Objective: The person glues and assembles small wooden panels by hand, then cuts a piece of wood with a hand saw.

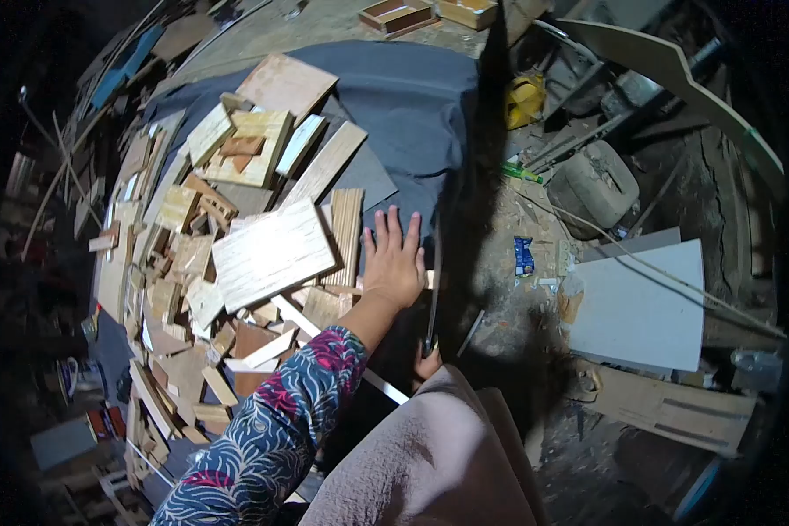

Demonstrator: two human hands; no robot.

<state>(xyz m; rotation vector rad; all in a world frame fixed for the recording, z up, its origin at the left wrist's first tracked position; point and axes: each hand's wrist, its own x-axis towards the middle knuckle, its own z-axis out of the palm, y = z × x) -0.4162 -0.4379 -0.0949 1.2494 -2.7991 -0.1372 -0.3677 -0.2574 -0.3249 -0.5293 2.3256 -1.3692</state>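
Observation:
My left hand (394, 270) lies palm down at the right side of a wood heap, fingers stretched and spread. It presses on a piece of wood mostly hidden beneath it; a short pale end (430, 280) shows past the thumb side. Just left of the fingers is a ridged wooden strip (347, 235). My right hand (426, 362), largely covered by a pinkish cloth (430, 447), is closed around a dark handle. From that handle a long thin blade, apparently a handsaw (435, 294) seen edge-on, runs away from me beside the wood end.
Many wood offcuts (272, 254) are heaped on a dark cloth (403, 96). Wooden trays (397, 16) stand at the far edge. On the floor to the right are a grey jerrycan (593, 187), a white panel (640, 302), a yellow object (524, 99) and a blue wrapper (523, 256).

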